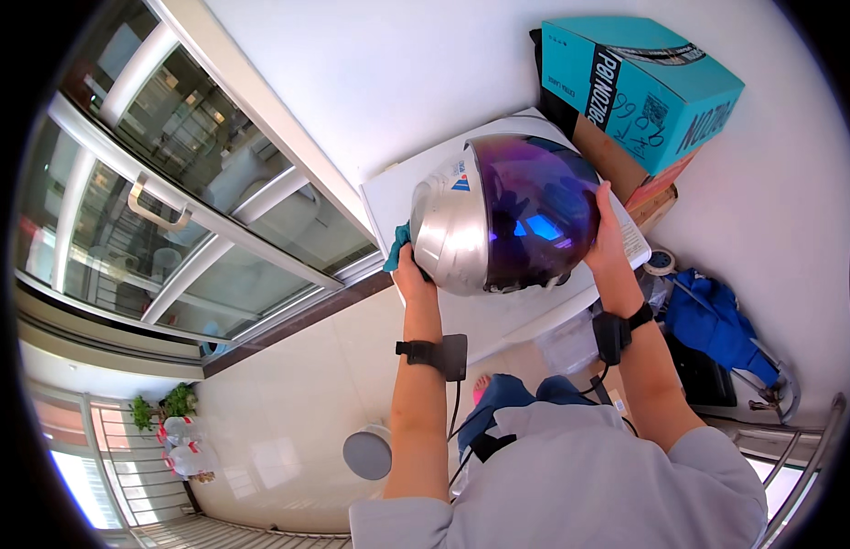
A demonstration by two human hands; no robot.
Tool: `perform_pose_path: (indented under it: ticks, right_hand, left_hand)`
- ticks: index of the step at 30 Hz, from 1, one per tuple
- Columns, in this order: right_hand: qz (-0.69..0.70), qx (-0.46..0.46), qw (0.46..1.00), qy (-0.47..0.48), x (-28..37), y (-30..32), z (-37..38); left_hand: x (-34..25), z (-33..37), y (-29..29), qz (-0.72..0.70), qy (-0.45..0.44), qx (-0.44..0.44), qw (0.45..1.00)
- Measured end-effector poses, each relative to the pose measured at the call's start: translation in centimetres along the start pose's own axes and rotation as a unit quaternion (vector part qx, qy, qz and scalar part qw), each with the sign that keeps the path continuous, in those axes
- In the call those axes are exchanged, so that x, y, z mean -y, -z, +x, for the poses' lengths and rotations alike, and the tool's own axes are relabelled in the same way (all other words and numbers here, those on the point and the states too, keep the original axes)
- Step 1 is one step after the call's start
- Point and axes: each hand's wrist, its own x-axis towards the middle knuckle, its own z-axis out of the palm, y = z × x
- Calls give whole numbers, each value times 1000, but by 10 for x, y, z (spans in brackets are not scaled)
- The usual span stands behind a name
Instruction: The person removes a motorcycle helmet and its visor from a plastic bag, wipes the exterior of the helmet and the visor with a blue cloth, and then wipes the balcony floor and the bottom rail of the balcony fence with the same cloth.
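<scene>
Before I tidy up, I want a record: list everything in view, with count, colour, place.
Helmet: one, silver with purple visor, between hands
Cloth: one, teal, in left hand
Flat surface: one, white, beneath helmet
Box: one, turquoise, upper right
Cardboard: count unclear, brown, under turquoise box
Fabric item: one, blue, right side
Glass doors: count unclear, pale-framed, upper left
Plants: count unclear, green, lower left
Bottles: at least two, clear, below plants
Round object: one, grey, by left forearm
Railings: at least two, metallic, bottom corners
Wrist straps: two, black, on wrists
Shirt, trousers: one each, grey and blue, bottom centre
Left hand: one, bare, on cloth
Right hand: one, bare, on visor's edge
</scene>
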Motion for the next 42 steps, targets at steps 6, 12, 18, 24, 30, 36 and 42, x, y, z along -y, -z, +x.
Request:
perform_pose_path:
  ticks: [6, 12, 18, 24, 30, 36, 42]
  right_hand:
    - [-494, 138, 858, 26, -49, 58, -75]
    - [-620, 168, 758, 115, -67, 35, -72]
    - [-372, 10, 928, 31, -77, 16, -27]
    - [-17, -44, 998, 46, -32, -33, -22]
    - [109, 3, 993, 50, -3, -64, -31]
    - [121, -32, 984, 130, 22, -87, -60]
    - [180, -19, 968, 174, 41, -64, -62]
  left_hand:
    - [18, -10, -14, 21, -52, -85, 995]
    - [24, 10, -6, -34, -2, -49, 998]
    - [18, -32, -61, -13, -135, 9, 991]
    - [-11, -114, -99, 204, -336, 73, 917]
    - [-7, -173, -140, 468, -665, 318, 486]
    - [-27, -143, -167, 240, -459, 137, 844]
    - [3, -144, -139, 309, -500, 178, 790]
